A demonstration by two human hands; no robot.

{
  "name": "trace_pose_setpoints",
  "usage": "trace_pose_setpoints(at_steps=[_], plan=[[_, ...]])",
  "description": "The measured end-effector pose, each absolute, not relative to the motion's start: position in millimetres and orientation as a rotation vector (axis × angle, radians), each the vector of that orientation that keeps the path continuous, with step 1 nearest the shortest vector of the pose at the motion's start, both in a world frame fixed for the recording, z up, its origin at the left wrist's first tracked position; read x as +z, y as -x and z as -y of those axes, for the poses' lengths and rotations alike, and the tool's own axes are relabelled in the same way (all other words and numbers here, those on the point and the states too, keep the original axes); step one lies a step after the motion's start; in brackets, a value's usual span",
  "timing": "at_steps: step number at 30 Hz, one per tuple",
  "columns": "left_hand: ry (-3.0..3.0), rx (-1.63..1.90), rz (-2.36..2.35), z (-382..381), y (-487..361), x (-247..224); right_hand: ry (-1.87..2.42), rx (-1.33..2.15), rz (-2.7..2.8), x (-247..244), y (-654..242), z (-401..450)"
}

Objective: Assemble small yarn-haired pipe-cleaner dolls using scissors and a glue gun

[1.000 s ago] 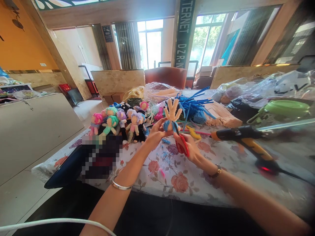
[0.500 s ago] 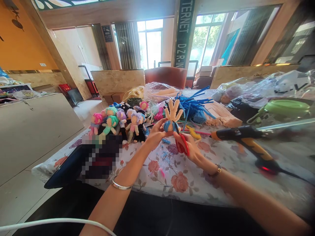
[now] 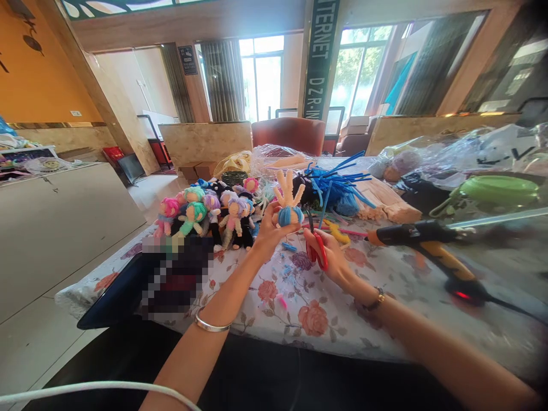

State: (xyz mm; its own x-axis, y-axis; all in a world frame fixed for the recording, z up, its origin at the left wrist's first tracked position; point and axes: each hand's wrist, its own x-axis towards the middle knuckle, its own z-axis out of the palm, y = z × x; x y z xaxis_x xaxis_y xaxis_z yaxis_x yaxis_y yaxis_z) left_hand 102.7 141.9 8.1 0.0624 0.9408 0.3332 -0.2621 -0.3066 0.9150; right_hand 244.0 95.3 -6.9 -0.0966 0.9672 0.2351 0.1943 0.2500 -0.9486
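Above the flowered tablecloth (image 3: 274, 319), my left hand (image 3: 268, 234) grips a small pipe-cleaner doll (image 3: 290, 216) by its blue-haired head. The doll is upside down, its cream limbs pointing upward. Just right of it, my right hand (image 3: 331, 254) is closed round the red handles of a pair of scissors (image 3: 317, 250), whose dark blades point up, apart from the doll. Small blue snippets (image 3: 289, 246) lie on the cloth below the hands.
Several finished dolls (image 3: 233, 220) stand in a group at the left, behind a dark tray (image 3: 115, 291). Blue pipe cleaners (image 3: 338, 182) and a peach bundle (image 3: 381, 197) lie at the back. At the right are a glue gun (image 3: 432, 245) with a red light and a green basin (image 3: 496, 188).
The scissors have moved from against the doll's head to a little right and below it. My left hand has shifted slightly left with the doll, whose blue hair now shows more.
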Motion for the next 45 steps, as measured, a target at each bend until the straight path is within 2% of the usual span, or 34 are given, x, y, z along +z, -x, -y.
trace_pose_setpoints(at_steps=[14, 45], plan=[[-1.442, 1.625, -0.804, -138, -108, 6, 1.168, 0.937, 1.557, -14, -240, -101], [-1.716, 1.602, -0.815, -137, -107, 5, 1.081, 0.905, 1.598, -20, -238, -106]])
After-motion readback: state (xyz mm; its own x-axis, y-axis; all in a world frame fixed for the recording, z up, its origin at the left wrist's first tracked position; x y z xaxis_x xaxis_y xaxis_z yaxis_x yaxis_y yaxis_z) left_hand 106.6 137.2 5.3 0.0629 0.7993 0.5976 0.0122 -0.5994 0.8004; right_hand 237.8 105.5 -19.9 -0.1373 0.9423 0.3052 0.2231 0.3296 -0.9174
